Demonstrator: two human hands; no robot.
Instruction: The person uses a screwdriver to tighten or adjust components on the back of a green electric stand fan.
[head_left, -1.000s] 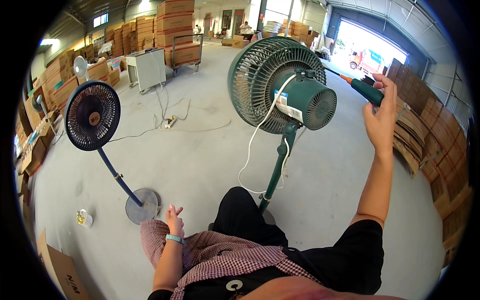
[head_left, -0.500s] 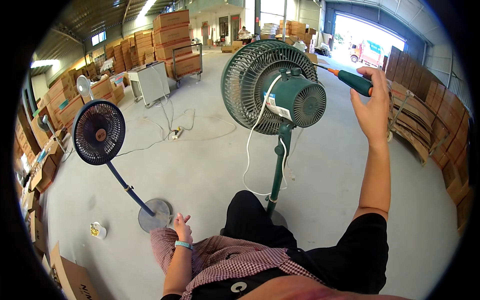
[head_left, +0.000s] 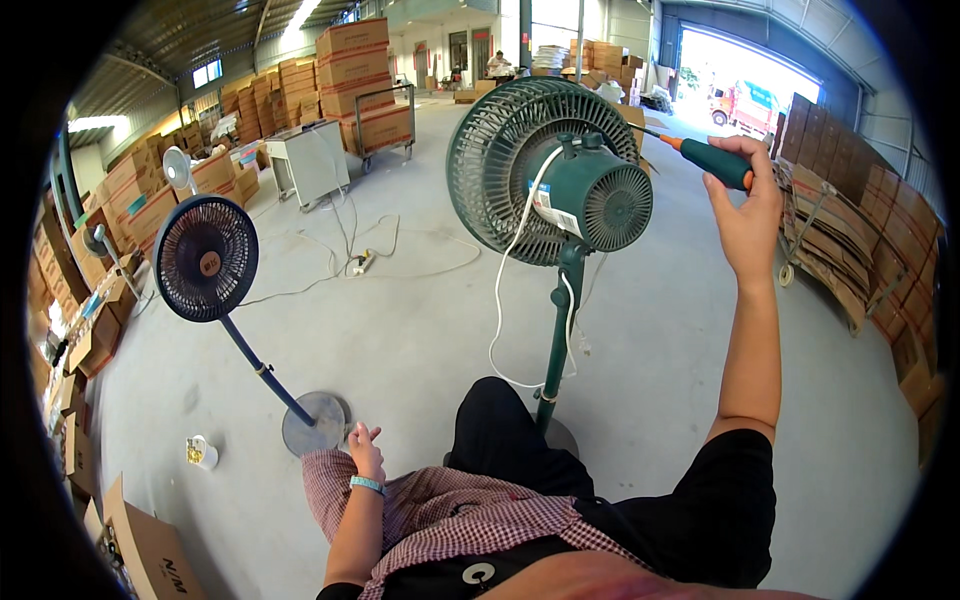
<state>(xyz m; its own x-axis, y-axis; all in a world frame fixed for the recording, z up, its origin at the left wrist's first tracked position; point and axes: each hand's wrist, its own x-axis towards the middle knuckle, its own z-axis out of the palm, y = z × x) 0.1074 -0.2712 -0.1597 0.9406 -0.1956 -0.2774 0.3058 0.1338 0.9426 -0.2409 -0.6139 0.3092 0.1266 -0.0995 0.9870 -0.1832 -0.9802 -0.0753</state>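
My right hand [head_left: 752, 200] is closed on a green-and-orange screwdriver [head_left: 716, 163], whose thin shaft points left to the outer rim of the green standing fan's grille [head_left: 480, 175]; I cannot tell whether it touches. The fan's back shows a motor housing [head_left: 617, 207], with a white cord [head_left: 515, 240] hanging from it down beside the pole [head_left: 555, 350]. My left hand [head_left: 367, 450] rests low by my leg, fingers partly stretched out, holding nothing. To its upper left stands a dark blue fan [head_left: 235, 265] on a round base [head_left: 313, 435].
Power cords [head_left: 360, 263] lie on the floor [head_left: 400, 340]. A bucket [head_left: 202, 452] and open carton [head_left: 150, 545] are at left, with box stacks [head_left: 350, 55] behind. A cabinet [head_left: 310, 170] stands behind the fans, a loaded trolley [head_left: 830, 250] at right. Someone [head_left: 498, 62] is far back.
My right hand with the screwdriver has moved slightly up and left relative to my body. The view has shifted a little; both fans stand as before.
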